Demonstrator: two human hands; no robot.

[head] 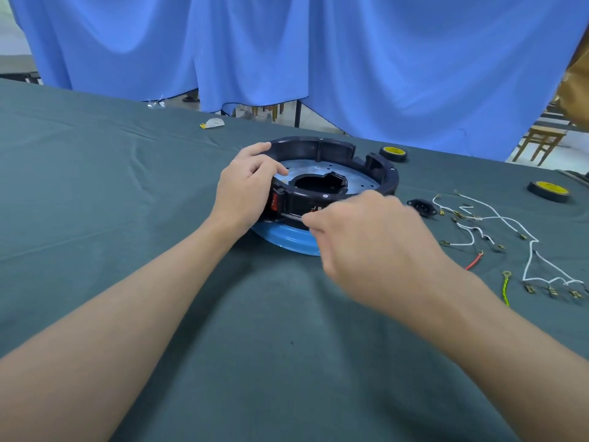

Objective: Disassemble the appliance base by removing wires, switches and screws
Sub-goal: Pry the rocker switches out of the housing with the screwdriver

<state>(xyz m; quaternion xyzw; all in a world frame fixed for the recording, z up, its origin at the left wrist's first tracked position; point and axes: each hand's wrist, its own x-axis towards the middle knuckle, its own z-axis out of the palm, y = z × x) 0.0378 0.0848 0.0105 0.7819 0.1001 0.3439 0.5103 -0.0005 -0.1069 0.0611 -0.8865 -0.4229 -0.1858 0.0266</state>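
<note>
Brace the base with the gripping left hand and lever the switch gently using the right hand's pinched screwdriver.

Black base with blue rim, dark green cloth

Left of the left grip the bench lies open and wide; a paper scrap sits well beyond. Ahead of both grips the appliance base blocks the way, its rim under the left grip's curled fingers. A thin metal shaft pinched in the right grip bars the gap between them. Right of the right grip, a black socket, white wires, a red wire and a green-yellow wire crowd the bench. Behind both grips the cloth is open.
</note>
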